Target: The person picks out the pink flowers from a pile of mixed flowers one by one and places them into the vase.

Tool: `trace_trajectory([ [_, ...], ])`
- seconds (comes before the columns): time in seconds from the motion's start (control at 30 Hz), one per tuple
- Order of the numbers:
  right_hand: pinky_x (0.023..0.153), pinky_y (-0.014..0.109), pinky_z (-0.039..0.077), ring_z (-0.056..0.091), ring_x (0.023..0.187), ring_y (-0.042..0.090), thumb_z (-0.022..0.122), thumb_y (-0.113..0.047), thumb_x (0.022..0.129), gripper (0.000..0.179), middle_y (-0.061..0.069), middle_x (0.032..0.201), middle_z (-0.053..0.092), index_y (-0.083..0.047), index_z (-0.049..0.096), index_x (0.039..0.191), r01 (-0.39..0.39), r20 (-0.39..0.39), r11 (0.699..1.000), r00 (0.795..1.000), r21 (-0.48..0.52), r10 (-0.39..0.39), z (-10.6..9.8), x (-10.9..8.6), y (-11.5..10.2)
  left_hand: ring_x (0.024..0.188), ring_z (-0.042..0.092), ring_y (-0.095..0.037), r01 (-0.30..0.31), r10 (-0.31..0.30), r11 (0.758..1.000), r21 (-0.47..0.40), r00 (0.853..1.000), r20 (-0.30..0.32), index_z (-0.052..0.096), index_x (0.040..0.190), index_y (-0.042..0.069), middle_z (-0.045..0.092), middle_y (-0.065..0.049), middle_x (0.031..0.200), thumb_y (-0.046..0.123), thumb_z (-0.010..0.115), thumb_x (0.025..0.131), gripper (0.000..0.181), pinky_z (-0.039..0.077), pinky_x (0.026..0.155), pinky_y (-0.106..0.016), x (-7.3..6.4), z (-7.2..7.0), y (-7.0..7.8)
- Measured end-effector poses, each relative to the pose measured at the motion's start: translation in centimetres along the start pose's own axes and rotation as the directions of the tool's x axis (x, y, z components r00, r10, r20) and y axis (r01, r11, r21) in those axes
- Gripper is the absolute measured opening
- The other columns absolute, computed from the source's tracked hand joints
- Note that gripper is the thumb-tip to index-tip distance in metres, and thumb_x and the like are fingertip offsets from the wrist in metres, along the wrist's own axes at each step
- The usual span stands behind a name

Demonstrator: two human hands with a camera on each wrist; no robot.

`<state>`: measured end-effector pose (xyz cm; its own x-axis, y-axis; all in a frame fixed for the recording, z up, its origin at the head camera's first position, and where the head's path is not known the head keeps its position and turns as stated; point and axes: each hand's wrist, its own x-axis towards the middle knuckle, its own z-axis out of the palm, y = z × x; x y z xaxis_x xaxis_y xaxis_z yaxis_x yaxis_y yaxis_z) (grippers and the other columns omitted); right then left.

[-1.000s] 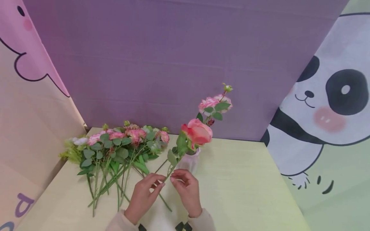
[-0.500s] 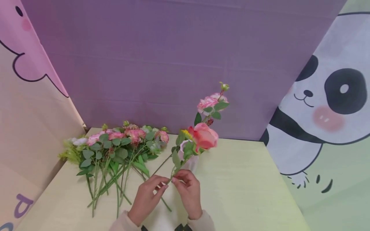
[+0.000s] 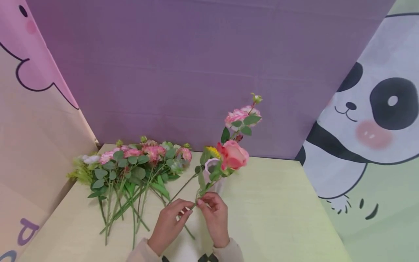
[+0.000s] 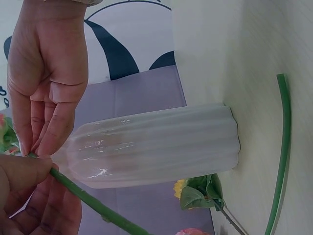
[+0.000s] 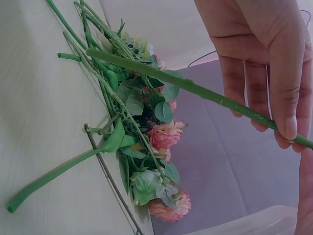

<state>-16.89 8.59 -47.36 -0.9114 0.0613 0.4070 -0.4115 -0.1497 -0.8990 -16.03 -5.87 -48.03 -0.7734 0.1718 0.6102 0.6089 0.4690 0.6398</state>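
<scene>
An artificial coral-pink rose (image 3: pixel 234 156) on a green stem leans up and right in the head view. Its stem is pinched by my left hand (image 3: pixel 170 225) between thumb and fingertips. My right hand (image 3: pixel 214 220) pinches the same stem just above, fingertips close to the left ones. The stem's cut end (image 5: pixel 93 53) sticks out past the left hand in the right wrist view. Behind the hands stands a pale, ribbed vase (image 4: pixel 161 147), its rim partly hidden by rose leaves in the head view. A pink-and-white flower spray (image 3: pixel 242 116) rises behind the rose; its stem's foot is hidden.
Several artificial flowers (image 3: pixel 137 160) lie in a heap on the table's left side, stems (image 3: pixel 114 214) pointing toward me. A yellow flower (image 3: pixel 212 151) shows behind the rose, near the vase. A purple panel (image 3: pixel 163 72) closes off the table's back.
The rose has shifted right and slightly down, uncovering the vase rim and the yellow flower. Both hands have moved a little to the right, still pinching the stem.
</scene>
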Motion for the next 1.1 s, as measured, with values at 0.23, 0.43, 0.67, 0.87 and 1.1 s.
trace_trajectory([
  [0.23, 0.069, 0.026, 0.057, 0.062, 0.078, 0.008, 0.064, 0.008, 0.082, 0.014, 0.003, 0.086, 0.065, 0.012, 0.056, 0.094, 0.029, -0.012, 1.0, 0.999, -0.011, -0.03, -0.4, 0.3, 0.1, 0.071, 0.059, -0.002, 0.052, -0.052, 0.999, -0.009, 0.998, 0.028, 0.067, 0.096, 0.014, 0.065, 0.006, 0.09, -0.004, 0.074, 0.075, 0.028, 0.053, 0.059, -0.02, 0.0, 0.0, 0.0],
  [0.43, 0.068, 0.026, 0.057, 0.062, 0.078, 0.008, 0.066, 0.009, 0.08, 0.015, 0.003, 0.084, 0.064, 0.012, 0.056, 0.091, 0.03, -0.057, 0.999, 0.998, -0.038, -0.033, -1.1, 1.1, -0.2, 0.074, 0.059, -0.002, 0.153, -0.152, 0.985, 0.077, 0.988, -0.014, 0.069, 0.095, 0.017, 0.066, 0.01, 0.09, 0.002, 0.074, 0.078, 0.024, 0.051, 0.064, -0.022, -0.3, -0.7, -0.5],
  [0.67, 0.068, 0.029, 0.058, 0.062, 0.077, 0.008, 0.064, 0.013, 0.079, 0.014, 0.002, 0.084, 0.063, 0.012, 0.057, 0.091, 0.025, -0.096, 0.998, 0.995, -0.053, -0.03, -2.3, 2.2, -1.1, 0.075, 0.06, -0.006, 0.261, -0.261, 0.951, 0.167, 0.965, -0.024, 0.069, 0.097, 0.014, 0.067, 0.004, 0.09, 0.004, 0.07, 0.082, 0.018, 0.053, 0.065, -0.028, -0.5, -2.3, -2.3],
  [0.87, 0.067, 0.028, 0.058, 0.062, 0.077, 0.008, 0.063, 0.015, 0.079, 0.014, 0.002, 0.085, 0.064, 0.012, 0.057, 0.091, 0.038, -0.113, 0.996, 0.992, -0.081, -0.047, -3.1, 3.0, -1.6, 0.075, 0.062, -0.011, 0.303, -0.303, 0.933, 0.194, 0.953, -0.031, 0.068, 0.098, 0.01, 0.068, 0.0, 0.091, 0.004, 0.068, 0.084, 0.016, 0.054, 0.067, -0.031, -1.2, -3.6, -4.2],
  [1.1, 0.068, 0.029, 0.058, 0.063, 0.077, 0.009, 0.065, 0.012, 0.079, 0.016, 0.0, 0.085, 0.065, 0.013, 0.058, 0.093, 0.025, -0.134, 0.995, 0.99, -0.096, -0.037, -3.9, 4.0, -2.5, 0.08, 0.062, -0.016, 0.428, -0.438, 0.881, 0.203, 0.899, 0.002, 0.067, 0.105, 0.008, 0.068, -0.004, 0.097, 0.011, 0.063, 0.09, 0.016, 0.054, 0.069, -0.036, -1.4, -5.0, -5.5],
])
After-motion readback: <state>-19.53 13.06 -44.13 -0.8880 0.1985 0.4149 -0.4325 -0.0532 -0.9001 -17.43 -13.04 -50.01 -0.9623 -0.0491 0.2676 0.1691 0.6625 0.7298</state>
